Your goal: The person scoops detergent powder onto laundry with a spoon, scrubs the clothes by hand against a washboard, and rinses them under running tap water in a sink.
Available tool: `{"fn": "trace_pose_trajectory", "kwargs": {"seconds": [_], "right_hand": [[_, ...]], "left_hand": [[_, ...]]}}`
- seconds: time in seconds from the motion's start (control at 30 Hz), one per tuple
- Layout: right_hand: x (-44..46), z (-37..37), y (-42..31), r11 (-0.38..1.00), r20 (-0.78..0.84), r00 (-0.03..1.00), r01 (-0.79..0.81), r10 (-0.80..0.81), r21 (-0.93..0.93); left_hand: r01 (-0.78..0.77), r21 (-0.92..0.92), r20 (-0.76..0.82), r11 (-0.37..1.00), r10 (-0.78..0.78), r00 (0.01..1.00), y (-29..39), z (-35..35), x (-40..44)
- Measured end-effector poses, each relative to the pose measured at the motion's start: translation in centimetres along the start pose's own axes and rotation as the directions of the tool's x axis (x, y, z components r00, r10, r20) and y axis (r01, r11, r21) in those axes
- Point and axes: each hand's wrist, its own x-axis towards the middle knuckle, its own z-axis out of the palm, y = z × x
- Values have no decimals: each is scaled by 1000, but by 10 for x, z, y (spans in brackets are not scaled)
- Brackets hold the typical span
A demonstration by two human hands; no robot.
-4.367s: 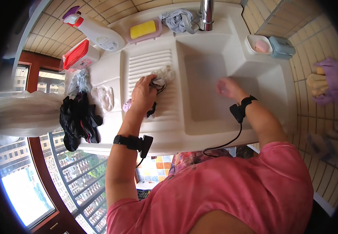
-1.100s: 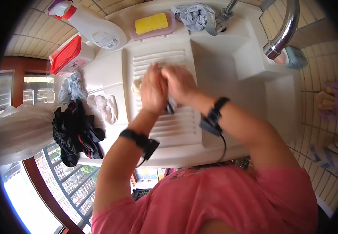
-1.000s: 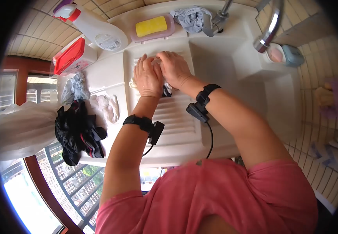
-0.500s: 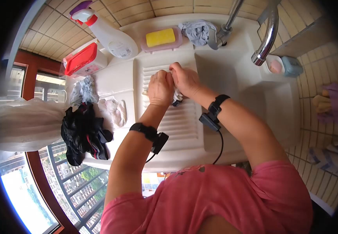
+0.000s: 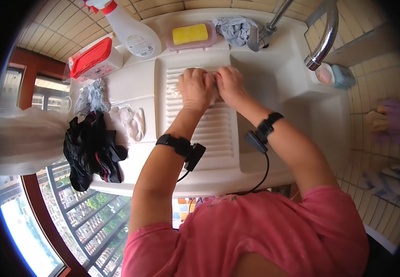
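Note:
My left hand [image 5: 194, 88] and my right hand [image 5: 230, 87] are close together over the upper part of a ribbed washboard [image 5: 209, 134] built into the white sink. Both have their fingers curled round a small whitish cloth [image 5: 216, 96]. Most of this cloth is hidden under the hands, so its exact kind does not show. The left fingers are bent down against the ribs. On the right, the thumb and fingers pinch beside the left thumb.
Left of the washboard lie black clothes [image 5: 93, 152], white laundry [image 5: 129, 122] and a light blue cloth [image 5: 93, 97]. Behind stand a red-lidded box [image 5: 96, 60], a spray bottle [image 5: 137, 39], a yellow sponge [image 5: 189, 33] and a grey cloth [image 5: 234, 30]. A faucet [image 5: 324, 41] overhangs the basin [image 5: 297, 101].
My hands have shifted slightly up the ribs, and the right hand has turned from a raised fist to a lower pinch. The dark-and-white part of the cloth below them is now out of sight.

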Motion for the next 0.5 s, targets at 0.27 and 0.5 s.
{"fn": "trace_pose_trajectory", "kwargs": {"seconds": [0.27,0.5], "right_hand": [[-97,-55,-92,941,161,957,190,-241,280],[3,23,-37,999,184,982,40,-37,-11]], "left_hand": [[-200,68,93,977,194,977,23,-87,-140],[12,77,-56,997,-8,998,1,-28,-38]]}}
